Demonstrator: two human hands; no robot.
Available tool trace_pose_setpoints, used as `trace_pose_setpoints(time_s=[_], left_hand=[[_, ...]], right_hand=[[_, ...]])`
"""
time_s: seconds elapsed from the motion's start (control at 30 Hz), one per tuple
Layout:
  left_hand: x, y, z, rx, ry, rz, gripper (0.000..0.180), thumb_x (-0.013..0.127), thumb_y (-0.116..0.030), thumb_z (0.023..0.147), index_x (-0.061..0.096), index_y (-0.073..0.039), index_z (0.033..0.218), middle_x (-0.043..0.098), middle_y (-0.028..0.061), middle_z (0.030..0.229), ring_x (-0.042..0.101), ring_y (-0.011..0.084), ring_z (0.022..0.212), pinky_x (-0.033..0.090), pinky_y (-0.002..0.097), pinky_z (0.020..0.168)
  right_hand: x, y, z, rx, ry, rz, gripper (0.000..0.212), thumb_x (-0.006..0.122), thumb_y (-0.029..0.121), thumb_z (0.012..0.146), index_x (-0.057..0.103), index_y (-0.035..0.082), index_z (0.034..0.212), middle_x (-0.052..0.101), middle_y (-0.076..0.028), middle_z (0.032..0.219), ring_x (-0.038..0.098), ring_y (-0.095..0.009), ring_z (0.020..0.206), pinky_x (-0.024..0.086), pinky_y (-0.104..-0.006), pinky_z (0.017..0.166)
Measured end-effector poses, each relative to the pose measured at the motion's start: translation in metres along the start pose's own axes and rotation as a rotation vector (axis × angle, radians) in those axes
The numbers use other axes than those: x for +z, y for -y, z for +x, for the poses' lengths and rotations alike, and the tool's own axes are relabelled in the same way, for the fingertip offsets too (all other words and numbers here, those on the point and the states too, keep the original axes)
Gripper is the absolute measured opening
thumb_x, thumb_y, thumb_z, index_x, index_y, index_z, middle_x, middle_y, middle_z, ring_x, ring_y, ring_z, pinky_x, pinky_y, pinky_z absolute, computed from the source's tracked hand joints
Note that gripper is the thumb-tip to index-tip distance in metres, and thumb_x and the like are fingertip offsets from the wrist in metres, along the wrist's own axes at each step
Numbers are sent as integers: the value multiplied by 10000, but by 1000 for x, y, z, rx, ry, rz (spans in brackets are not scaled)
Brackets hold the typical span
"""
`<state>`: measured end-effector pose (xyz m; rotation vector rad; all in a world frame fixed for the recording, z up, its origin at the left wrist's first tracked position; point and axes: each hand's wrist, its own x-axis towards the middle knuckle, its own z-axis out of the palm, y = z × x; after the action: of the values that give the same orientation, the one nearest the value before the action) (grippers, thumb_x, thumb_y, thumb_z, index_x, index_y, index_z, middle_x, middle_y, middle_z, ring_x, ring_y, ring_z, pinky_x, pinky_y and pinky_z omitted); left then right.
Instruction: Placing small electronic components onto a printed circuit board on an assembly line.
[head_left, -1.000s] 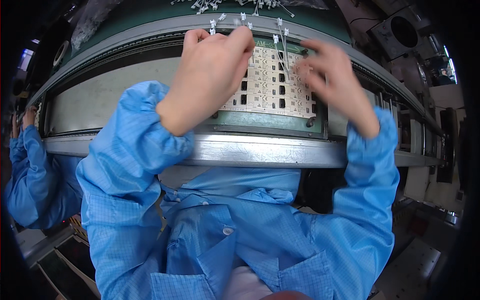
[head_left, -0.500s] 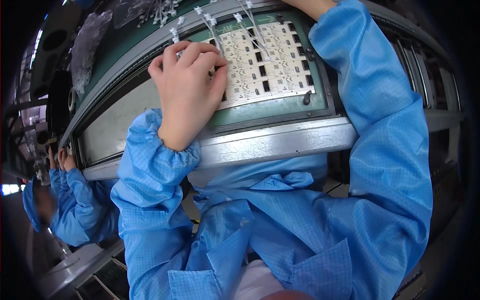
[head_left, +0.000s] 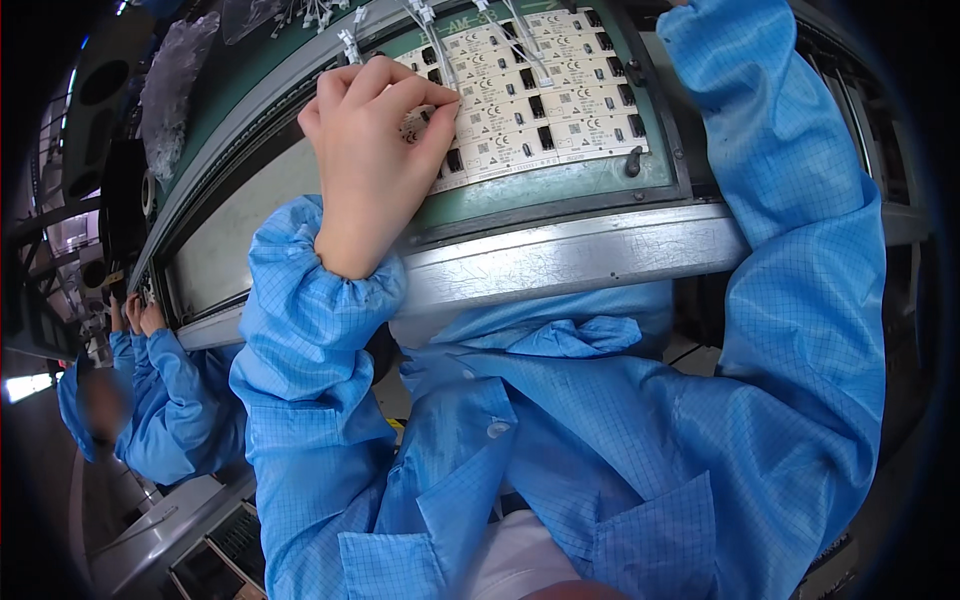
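Left hand: our left hand (head_left: 375, 150) is over the left side of the board panel, fingers curled, thumb and forefinger tips nearly meeting; we can't tell if anything is pinched.
Right hand: past the top edge, grip unknown; we see only its blue sleeve (head_left: 800, 250).
Board panel: white board panel (head_left: 582, 130) with black connectors, just right of and partly under the left hand.
Cables: white cables (head_left: 519, 40) lie across the panel, beyond and right of the left hand.
Surface: green carrier (head_left: 560, 185) under the panel; black knob (head_left: 633, 162) on its edge, well right of the left hand. Scratched metal rail (head_left: 570, 250) on our side of both; pale plate (head_left: 245, 215) left of the left hand.
Far side: clear plastic bag (head_left: 180, 95), beyond and left of the left hand.
Room: co-worker in blue (head_left: 190, 410), well left of our left hand; dim surroundings.
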<state>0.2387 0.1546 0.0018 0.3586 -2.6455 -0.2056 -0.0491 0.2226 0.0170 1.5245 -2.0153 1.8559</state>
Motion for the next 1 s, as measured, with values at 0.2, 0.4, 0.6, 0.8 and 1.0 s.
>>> trace_pose_setpoints(time_s=[0.2,0.4,0.6,0.8,1.0], left_hand=[[-17,-11,-1,246,113,136,139,740,-200,843,765,-103,939,633,43,1069,544,303,1128,414,468,953],[-16,61,33,211,-20,124,165,719,-221,905,760,-102,1012,674,72,1070,621,290,1079,510,429,872],[-9,118,85,-560,42,242,254,682,-353,836,760,-115,877,753,155,1002,706,384,984,486,538,867],[13,134,93,-498,-107,147,217,700,-302,797,743,-107,880,753,162,942,716,370,953,481,562,860],[-3,142,92,-378,-374,-231,232,728,-259,895,691,-31,918,731,124,805,721,237,786,545,351,703]], right_hand=[[-11,14,6,213,118,370,123,659,102,957,602,7,1010,705,-88,852,702,-178,787,576,-281,729],[-26,72,-39,65,158,326,120,653,90,971,599,7,1039,750,-168,993,738,-254,939,592,-355,859],[-32,93,-110,-10,306,46,120,632,88,1006,589,15,1091,781,-140,1017,738,-164,994,534,-276,885],[-5,104,-131,-141,261,-208,94,630,69,992,596,3,1049,778,-110,985,767,-241,916,560,-300,775],[27,102,-128,-260,373,-317,82,583,18,1020,607,-13,1092,749,-148,1170,734,-189,1004,560,-284,871]])
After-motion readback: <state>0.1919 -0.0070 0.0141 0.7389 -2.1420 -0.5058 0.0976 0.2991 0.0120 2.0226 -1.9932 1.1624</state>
